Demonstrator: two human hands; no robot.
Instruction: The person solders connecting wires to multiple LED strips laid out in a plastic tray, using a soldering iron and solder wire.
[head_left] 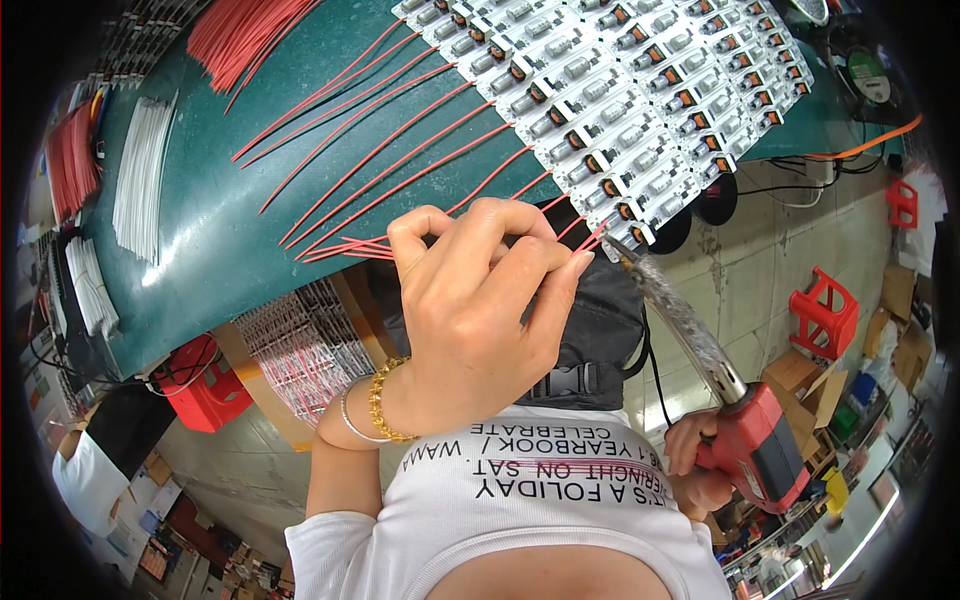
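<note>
the left hand (480,300) pinches thin red wires (380,160) in closed fingers (430,232) at the green table (230,230) edge, beside a white panel of small circuit boards (620,90). the right hand (695,460) is clenched round a red soldering gun (745,430), tip touching the panel's near corner. no containers show contents clearly.

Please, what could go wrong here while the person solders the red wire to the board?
1. The left hand pinches a red wire very close to the soldering iron tip, so the fingers might get burned.
2. The loose red wires lie across the green table; a pull could perhaps drag them.
3. The panel of circuit boards sits near the table edge and might shift.
</note>
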